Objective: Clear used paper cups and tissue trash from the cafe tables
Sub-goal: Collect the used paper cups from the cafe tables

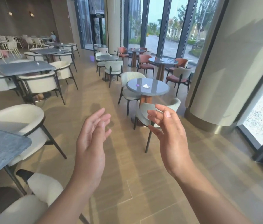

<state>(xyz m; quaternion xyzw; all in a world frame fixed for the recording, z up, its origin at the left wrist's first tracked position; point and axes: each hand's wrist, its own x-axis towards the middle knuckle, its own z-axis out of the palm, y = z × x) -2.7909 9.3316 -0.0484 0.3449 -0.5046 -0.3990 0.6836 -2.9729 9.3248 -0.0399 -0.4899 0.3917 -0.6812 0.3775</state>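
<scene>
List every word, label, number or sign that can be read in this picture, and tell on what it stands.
No text can be read anywhere in this view.
Small plate on the wall left of the glass doors: too small to read.
Crumpled tissue and small purple object on the round table: no print can be made out.

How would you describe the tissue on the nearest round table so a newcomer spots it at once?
Start at the wide pale column on the right; just left of its base stands a round grey table on a wooden pedestal. On its top lies the crumpled tissue, right of a small purple object. It is the only white, wrinkled thing there.
</scene>
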